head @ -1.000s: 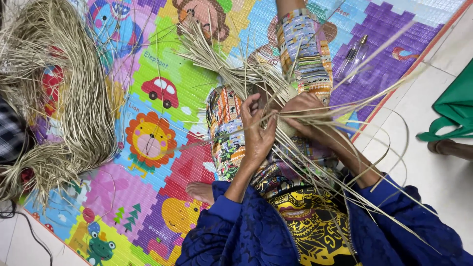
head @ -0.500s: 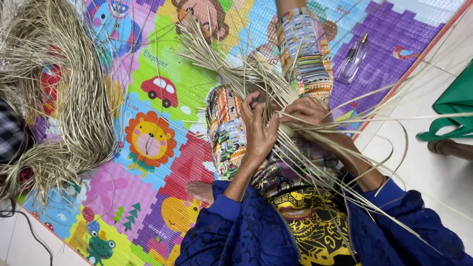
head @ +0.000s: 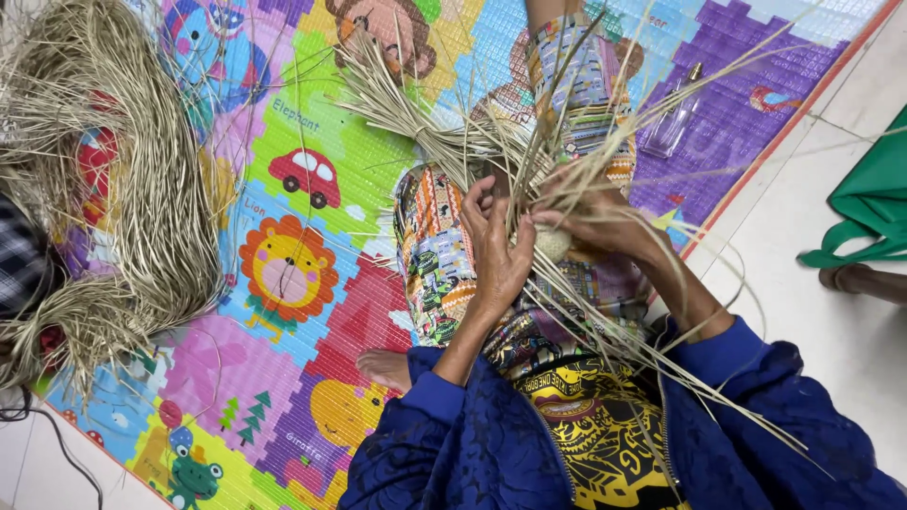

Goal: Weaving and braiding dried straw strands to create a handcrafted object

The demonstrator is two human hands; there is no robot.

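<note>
Two hands: both are seen over the lap, closed on the same piece of work — no other person's hands are at it.
Play mat (head: 283, 142): a large foam mat with bright animal pictures is spread on the floor; the person is seated on it, so the material is kept within reach on both sides.
Loose pile (head: 104, 189): a big heap of dry pale straw strands is laid at the left edge of the mat, well apart from the hands.
Straw bundle (head: 425, 123): long strands are gathered to one point and fanned out beyond it; the bundle is rested across the patterned trousers, probably so that it is kept steady.
Left hand (head: 496, 250): it is held upright, fingers curled around the strands just beside the small woven start (head: 553, 244).
Right hand (head: 605, 227): it is closed on the strands from the other side, touching the woven start; loose ends are left trailing over the blue sleeve.
Glass bottle (head: 675, 118): one small clear bottle is laid on the purple part of the mat — whether anything is in it cannot be told.
</note>
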